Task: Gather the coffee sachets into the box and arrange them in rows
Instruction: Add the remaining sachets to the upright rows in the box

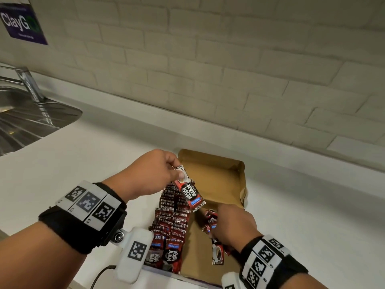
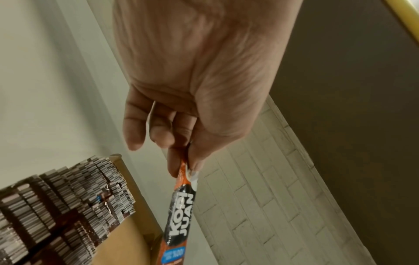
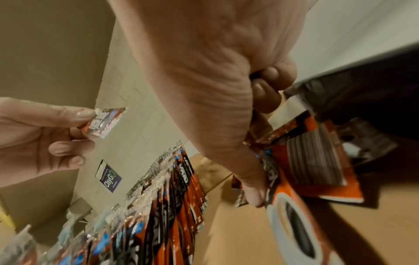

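Left hand (image 1: 155, 174) pinches one sachet (image 1: 192, 195); right hand (image 1: 233, 225) apparently grips loose sachets (image 1: 210, 224).

Black wristbands (image 1: 68, 224), white tag-marked camera modules (image 1: 134, 255), black cable (image 1: 100, 274).

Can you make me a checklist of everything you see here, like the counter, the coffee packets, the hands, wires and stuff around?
Surface: pale counter, box on it.
Job's things: open cardboard box; standing rows of sachets fill its left side; loose sachets lie on its right side.
Clutter: nothing seen.
Grippers: left hand pinches one sachet by its top end above the box; right hand grips several loose sachets inside the box.
Cables: black cable by the left wrist.
Surroundings: steel sink and tap at far left; brick wall; ClayGo sign.
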